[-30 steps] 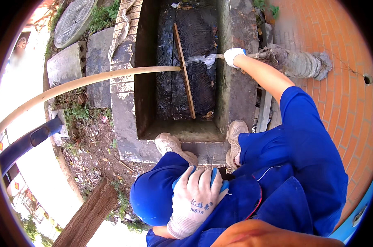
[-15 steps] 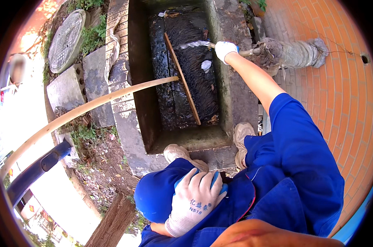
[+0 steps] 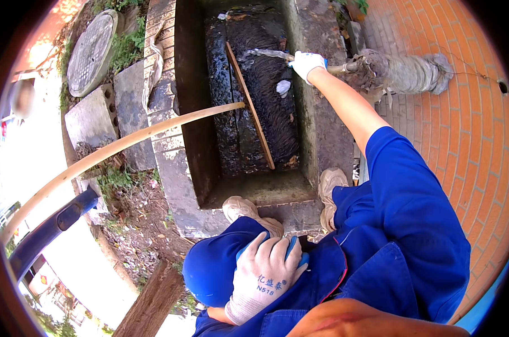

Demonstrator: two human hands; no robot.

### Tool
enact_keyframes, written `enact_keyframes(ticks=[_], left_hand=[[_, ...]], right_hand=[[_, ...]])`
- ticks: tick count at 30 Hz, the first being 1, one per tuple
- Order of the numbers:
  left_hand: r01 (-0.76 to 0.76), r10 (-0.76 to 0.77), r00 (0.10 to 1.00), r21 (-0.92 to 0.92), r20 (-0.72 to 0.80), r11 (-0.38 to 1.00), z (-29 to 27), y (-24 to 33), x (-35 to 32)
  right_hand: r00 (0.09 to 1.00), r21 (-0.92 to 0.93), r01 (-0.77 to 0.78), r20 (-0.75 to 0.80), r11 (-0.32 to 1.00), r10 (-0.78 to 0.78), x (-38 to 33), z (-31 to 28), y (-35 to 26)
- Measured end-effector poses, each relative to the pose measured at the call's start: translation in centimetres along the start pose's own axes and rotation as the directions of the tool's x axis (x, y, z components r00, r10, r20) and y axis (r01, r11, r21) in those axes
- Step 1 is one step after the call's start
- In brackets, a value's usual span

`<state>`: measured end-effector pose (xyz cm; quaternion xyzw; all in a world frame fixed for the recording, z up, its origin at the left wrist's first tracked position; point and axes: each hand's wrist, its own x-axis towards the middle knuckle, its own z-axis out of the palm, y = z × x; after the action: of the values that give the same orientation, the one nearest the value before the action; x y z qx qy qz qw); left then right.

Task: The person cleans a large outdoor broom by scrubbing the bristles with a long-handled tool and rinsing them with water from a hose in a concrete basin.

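Gripping the pipe (image 3: 342, 69) over the trough's right rim (image 3: 334, 126), the right hand (image 3: 309, 65) has open room toward the board (image 3: 258, 128); the left hand (image 3: 266, 276) covers the knee (image 3: 207, 271), its grip unclear.

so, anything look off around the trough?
Yes, two things. A white scrap lies on the dark wet bottom of the trough, like stray litter. Beside the right hand, the pipe runs into grey wrapping that looks dirty and ragged at the near end.
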<state>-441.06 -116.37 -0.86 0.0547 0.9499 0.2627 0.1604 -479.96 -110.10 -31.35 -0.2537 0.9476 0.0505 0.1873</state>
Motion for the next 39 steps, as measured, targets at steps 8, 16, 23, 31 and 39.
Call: enact_keyframes(ticks=[8, 16, 23, 31, 39], left_hand=[[0.008, -0.007, 1.000, -0.004, 0.026, 1.000, -0.09, 0.07, 0.18], [0.008, -0.008, 1.000, -0.005, 0.002, 1.000, -0.16, -0.28, -0.13], [0.006, -0.006, 1.000, -0.021, -0.023, 1.000, -0.02, -0.56, -0.30], [0.011, -0.012, 1.000, -0.038, -0.022, 0.999, -0.30, -0.54, -0.40], [0.006, -0.006, 1.000, -0.030, -0.021, 1.000, -0.22, -0.54, -0.48]], right_hand=[[0.997, -0.084, -0.003, 0.081, 0.996, 0.010, 0.37, -0.11, -0.52], [0.997, -0.117, -0.032, 0.059, 0.993, 0.040, 0.59, 0.74, -0.03], [0.996, -0.107, -0.055, 0.070, 0.993, 0.063, 0.31, 0.27, 0.05], [0.995, -0.071, -0.079, 0.061, 0.994, 0.083, 0.50, 0.17, 0.07], [0.992, -0.081, -0.102, 0.065, 0.991, 0.108, 0.50, -0.12, -0.14]])
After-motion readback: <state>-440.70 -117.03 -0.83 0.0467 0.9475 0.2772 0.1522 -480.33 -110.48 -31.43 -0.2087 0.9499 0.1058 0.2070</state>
